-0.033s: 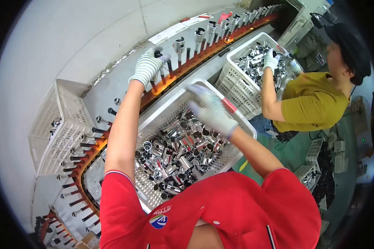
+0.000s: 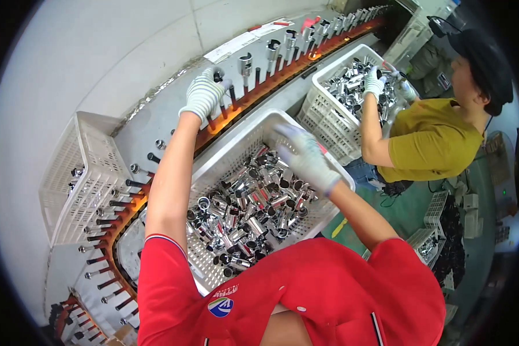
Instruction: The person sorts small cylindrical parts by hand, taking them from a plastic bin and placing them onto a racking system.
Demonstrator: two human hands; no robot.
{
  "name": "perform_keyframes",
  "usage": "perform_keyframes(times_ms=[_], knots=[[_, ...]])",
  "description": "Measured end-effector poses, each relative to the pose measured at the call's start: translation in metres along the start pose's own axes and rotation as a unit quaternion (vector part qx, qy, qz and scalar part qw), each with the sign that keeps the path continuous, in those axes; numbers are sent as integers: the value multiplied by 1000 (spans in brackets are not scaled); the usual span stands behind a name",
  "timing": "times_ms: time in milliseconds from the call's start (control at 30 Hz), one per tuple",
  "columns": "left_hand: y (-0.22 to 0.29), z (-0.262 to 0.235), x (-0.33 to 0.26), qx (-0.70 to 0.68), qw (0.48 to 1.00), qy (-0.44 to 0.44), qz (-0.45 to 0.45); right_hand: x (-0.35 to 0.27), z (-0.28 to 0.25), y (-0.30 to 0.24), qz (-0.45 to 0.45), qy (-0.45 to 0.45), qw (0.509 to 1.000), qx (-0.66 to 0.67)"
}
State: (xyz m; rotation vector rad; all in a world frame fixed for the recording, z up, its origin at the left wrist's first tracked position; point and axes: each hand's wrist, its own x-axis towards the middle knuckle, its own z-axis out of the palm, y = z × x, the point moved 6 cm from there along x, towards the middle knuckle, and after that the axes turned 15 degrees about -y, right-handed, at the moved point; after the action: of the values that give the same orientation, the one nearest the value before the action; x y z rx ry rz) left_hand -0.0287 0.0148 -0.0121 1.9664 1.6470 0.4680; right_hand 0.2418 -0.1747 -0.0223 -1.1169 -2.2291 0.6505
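Fingers of the left hand (image 2: 203,95) pinch a socket onto a far conveyor peg (image 2: 234,99); right hand (image 2: 305,158), blurred, grip unclear, hovers over a crate (image 2: 236,141) holding many sockets (image 2: 248,207); near pegs mostly bare.

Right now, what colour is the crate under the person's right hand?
White, a lattice-walled plastic crate under the right hand; head view.

Another person in a yellow shirt (image 2: 429,141) beside a second white basket (image 2: 328,109), plus a tipped basket (image 2: 78,173) far left.

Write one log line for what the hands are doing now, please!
left hand: at a peg on the conveyor rail | right hand: over the white crate of shiny metal sockets
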Motion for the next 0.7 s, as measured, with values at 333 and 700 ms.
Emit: perform_keyframes(times_ms=[333,700], knots=[[94,73,-133,-60,959,-33,274,-186,-42,67,206,47,971,-115],[42,1,72,185,977,-69,75,-165,-35,62,213,48,967,-133]])
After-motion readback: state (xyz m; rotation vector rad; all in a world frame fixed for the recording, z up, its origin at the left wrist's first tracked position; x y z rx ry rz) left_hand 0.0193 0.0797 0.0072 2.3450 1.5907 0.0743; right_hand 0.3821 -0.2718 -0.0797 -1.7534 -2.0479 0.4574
